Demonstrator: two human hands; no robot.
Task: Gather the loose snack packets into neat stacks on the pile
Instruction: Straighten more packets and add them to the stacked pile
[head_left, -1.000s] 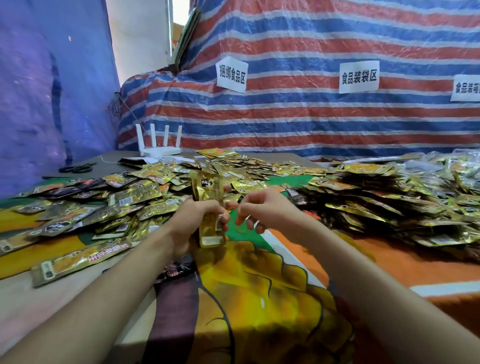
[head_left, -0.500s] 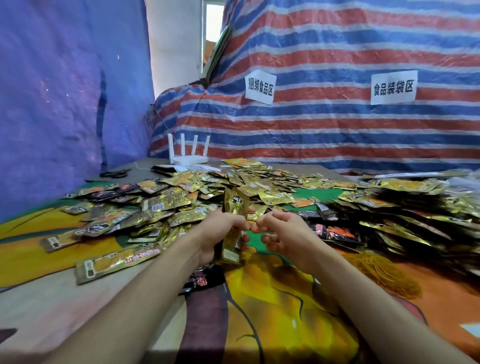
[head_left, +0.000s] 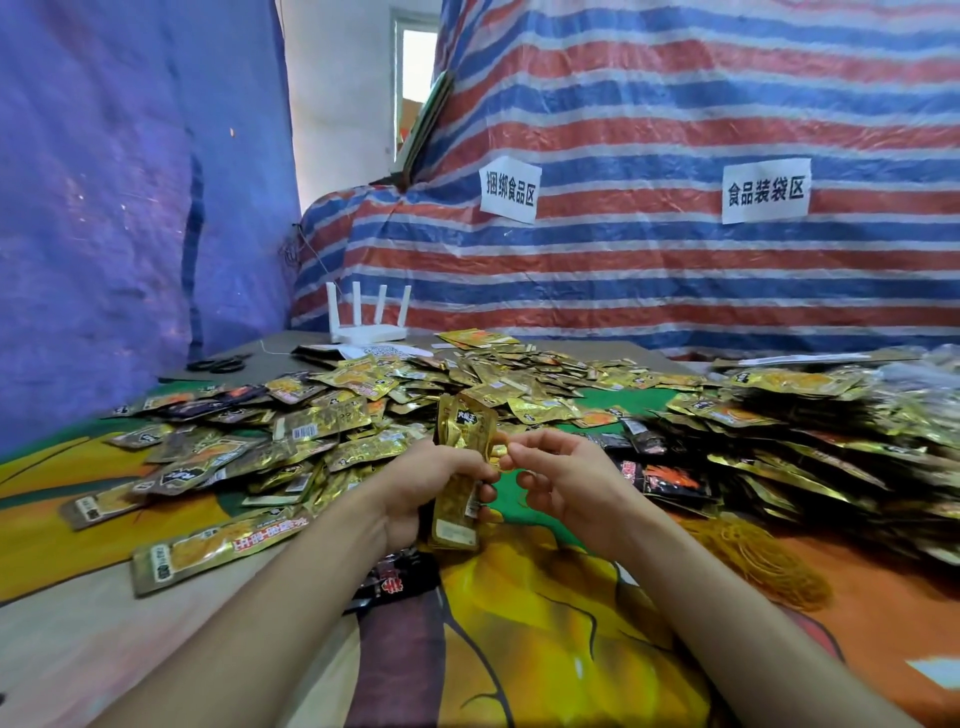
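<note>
Left hand (head_left: 436, 488): fingers clenched round a stack (head_left: 460, 467) of gold packets, thumb on the near face, fingertips wrapping the right edge. The stack stands upright, its lower end just above the cloth (head_left: 545, 649), its top poking up past the fingers. Packets in it are roughly edge-aligned, with a black logo on the top one.

Right hand (head_left: 566, 483): just right of the left fingers. Thumb and forefinger pinch the stack's right edge; the other fingers are curled loosely, and whether anything is in them is too small to tell.

Below the left wrist a black packet (head_left: 389, 577) lies flat. Left of the fingers lies a long gold packet (head_left: 223, 545). Right of the right hand is a heap of orange bands (head_left: 753, 556).

Beyond the fingers loose packets (head_left: 363, 410) are scattered flat and overlapping, gold mostly, some dark. Far right of the fingers is the pile (head_left: 805, 431), layered thick.

Further back left are scissors (head_left: 218, 364) and a white router (head_left: 369, 322). Behind is a striped tarp (head_left: 649, 275) with two paper signs (head_left: 509, 189).
</note>
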